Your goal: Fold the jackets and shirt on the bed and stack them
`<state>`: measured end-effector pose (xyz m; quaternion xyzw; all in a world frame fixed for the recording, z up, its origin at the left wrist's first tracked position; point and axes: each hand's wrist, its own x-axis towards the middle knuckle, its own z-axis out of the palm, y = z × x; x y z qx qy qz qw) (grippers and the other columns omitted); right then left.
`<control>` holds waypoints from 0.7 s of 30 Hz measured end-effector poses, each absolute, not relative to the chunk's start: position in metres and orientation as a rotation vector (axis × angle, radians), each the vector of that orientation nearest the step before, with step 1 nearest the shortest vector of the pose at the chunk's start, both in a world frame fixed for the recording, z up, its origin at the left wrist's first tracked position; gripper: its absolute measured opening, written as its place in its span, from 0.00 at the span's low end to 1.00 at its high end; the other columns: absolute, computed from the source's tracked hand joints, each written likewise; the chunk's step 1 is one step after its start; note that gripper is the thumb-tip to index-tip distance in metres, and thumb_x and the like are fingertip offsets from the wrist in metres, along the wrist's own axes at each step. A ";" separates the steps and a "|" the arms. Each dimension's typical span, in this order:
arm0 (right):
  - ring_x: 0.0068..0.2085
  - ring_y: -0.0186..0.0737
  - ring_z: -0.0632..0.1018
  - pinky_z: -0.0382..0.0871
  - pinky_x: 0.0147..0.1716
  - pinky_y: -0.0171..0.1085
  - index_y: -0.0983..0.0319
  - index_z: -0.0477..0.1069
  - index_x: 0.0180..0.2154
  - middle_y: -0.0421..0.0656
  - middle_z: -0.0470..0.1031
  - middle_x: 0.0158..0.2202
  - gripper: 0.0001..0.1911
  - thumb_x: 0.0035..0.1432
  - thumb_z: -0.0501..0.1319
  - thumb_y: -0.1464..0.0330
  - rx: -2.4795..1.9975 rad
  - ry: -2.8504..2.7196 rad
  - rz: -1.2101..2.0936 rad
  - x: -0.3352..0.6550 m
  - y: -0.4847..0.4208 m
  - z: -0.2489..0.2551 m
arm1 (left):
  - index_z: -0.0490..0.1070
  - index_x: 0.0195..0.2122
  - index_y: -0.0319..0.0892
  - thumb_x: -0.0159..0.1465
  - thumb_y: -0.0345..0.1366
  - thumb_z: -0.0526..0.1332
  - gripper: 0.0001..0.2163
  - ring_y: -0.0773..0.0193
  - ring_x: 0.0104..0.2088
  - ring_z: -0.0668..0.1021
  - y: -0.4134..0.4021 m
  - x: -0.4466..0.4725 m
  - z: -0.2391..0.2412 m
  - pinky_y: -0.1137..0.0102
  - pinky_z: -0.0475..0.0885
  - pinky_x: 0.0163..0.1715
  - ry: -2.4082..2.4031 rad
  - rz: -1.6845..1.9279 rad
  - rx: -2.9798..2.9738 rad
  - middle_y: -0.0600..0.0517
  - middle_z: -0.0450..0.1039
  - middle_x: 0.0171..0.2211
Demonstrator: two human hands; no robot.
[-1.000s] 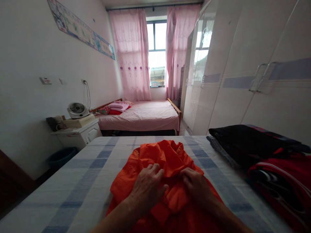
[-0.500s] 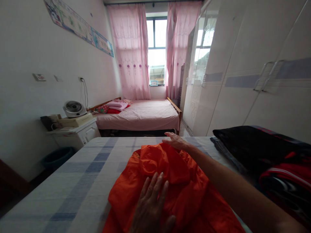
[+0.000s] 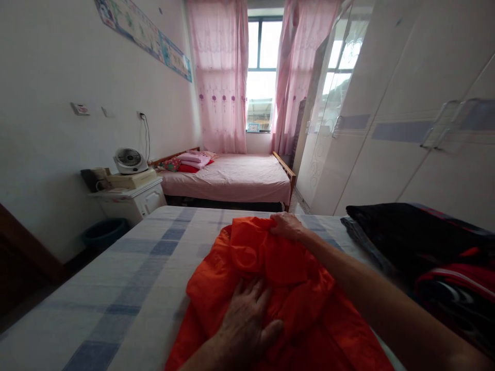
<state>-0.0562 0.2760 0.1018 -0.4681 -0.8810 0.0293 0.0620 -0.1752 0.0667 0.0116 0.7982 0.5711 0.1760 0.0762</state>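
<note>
An orange jacket (image 3: 247,247) of thin, creased fabric lies spread on the striped bed in front of me, with what looks like its hood at the far end. My left hand (image 3: 247,314) rests flat on the middle of it, fingers stretched and thumb out to the side. At the far right edge of the hood, my right hand (image 3: 288,226) has its fingers curled over the fabric, pinching it. My right forearm passes above the jacket's right side.
The bed's white sheet (image 3: 154,278) has blue stripes. Folded dark clothes (image 3: 410,232) and a red-and-black garment (image 3: 460,288) are piled on the right. Beyond are a pink bed (image 3: 240,180), a white wardrobe (image 3: 406,170), a nightstand (image 3: 135,201) with a fan (image 3: 130,161), and a bin (image 3: 105,232).
My right hand has come down from above the hood and closed on its far edge. The left hand has pushed slightly forward over the fabric. The whole view has shifted a little.
</note>
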 end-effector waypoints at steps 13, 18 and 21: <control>0.43 0.41 0.70 0.47 0.60 0.51 0.59 0.69 0.38 0.42 0.72 0.35 0.12 0.63 0.48 0.74 -0.624 -2.566 -0.536 0.031 0.037 0.100 | 0.58 0.61 0.46 0.64 0.49 0.52 0.25 0.50 0.56 0.68 -0.021 -0.197 0.020 0.55 0.62 0.57 1.727 0.516 2.355 0.45 0.64 0.58; 0.43 0.41 0.72 0.49 0.59 0.50 0.59 0.68 0.40 0.41 0.74 0.34 0.11 0.63 0.49 0.75 -0.601 -2.544 -0.328 0.058 -0.020 0.034 | 0.64 0.57 0.53 0.57 0.48 0.60 0.26 0.49 0.57 0.68 -0.099 -0.214 -0.002 0.61 0.64 0.57 1.915 0.436 2.280 0.49 0.64 0.59; 0.40 0.39 0.73 0.54 0.57 0.48 0.58 0.68 0.40 0.40 0.74 0.34 0.07 0.61 0.54 0.72 -0.654 -2.565 -0.149 0.067 -0.038 0.028 | 0.65 0.56 0.57 0.55 0.43 0.62 0.25 0.54 0.49 0.75 -0.131 -0.216 0.022 0.67 0.71 0.49 1.646 0.409 2.357 0.52 0.71 0.52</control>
